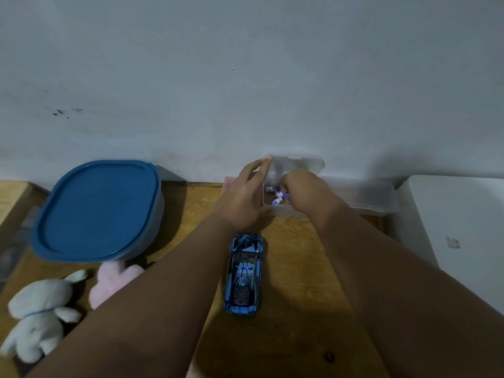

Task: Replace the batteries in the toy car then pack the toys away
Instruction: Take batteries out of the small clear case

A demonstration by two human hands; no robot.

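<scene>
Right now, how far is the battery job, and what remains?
Done: the clear box is open. In hand: the left hand steadies it while the right hand pinches a battery inside. Left: the toy car sits untouched on its wheels, and two plush toys lie beside the closed blue-lidded container.

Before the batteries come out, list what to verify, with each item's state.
1. Clear box open: ok.
2. Left hand steadying the box: ok, fingers against its side.
3. Right hand has a grip on a battery: cannot tell, the hand hides it.
4. Toy car within reach: ok, upright on the table.
5. Car's battery compartment open: cannot tell, underside hidden.
6. Blue-lidded container open for packing: not ok, closed.
</scene>
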